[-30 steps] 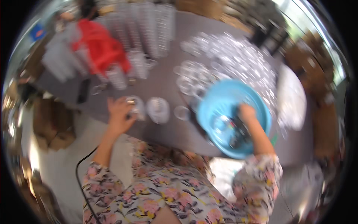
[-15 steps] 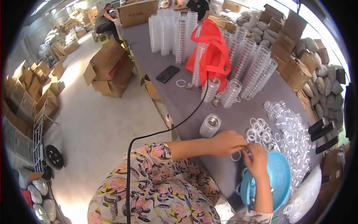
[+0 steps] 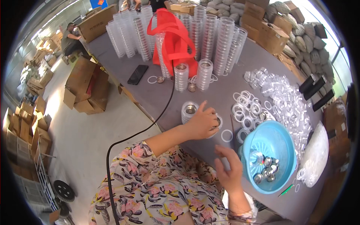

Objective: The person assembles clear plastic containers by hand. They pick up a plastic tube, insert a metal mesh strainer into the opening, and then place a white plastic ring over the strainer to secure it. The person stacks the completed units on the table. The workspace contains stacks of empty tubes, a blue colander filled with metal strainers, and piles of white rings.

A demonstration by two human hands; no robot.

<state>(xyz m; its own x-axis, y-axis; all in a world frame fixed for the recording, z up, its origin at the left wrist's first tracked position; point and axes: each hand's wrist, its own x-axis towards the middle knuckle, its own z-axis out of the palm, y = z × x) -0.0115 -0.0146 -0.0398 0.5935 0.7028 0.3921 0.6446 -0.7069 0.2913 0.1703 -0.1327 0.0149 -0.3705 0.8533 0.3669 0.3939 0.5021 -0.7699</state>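
Observation:
My left hand [image 3: 203,122] is closed round the edge of a small clear round plastic cup [image 3: 220,122] with something silvery inside, one finger raised. Its far side is partly covered by the fingers. Just beside that hand stands a short stack of clear round cups [image 3: 190,108], a metal disc showing in the top one. My right hand [image 3: 229,168] is open, fingers apart and nothing in it, between my body and a light blue plastic basket [image 3: 288,157]. Several small silvery round metal pieces [image 3: 267,171] lie in the basket. A single white ring [image 3: 226,135] lies flat near both hands.
White rings [image 3: 243,108] and a heap of clear plastic pieces [image 3: 288,101] cover the table's right side. Tall cup stacks [image 3: 221,45], a red bag [image 3: 176,45] and a phone [image 3: 137,74] stand or lie farther back. A black cable [image 3: 150,125] crosses the view.
My hands were together beside the basket and have parted. The left moved left to the short stack with a cup; the right drew back and opened. The view has shifted right.

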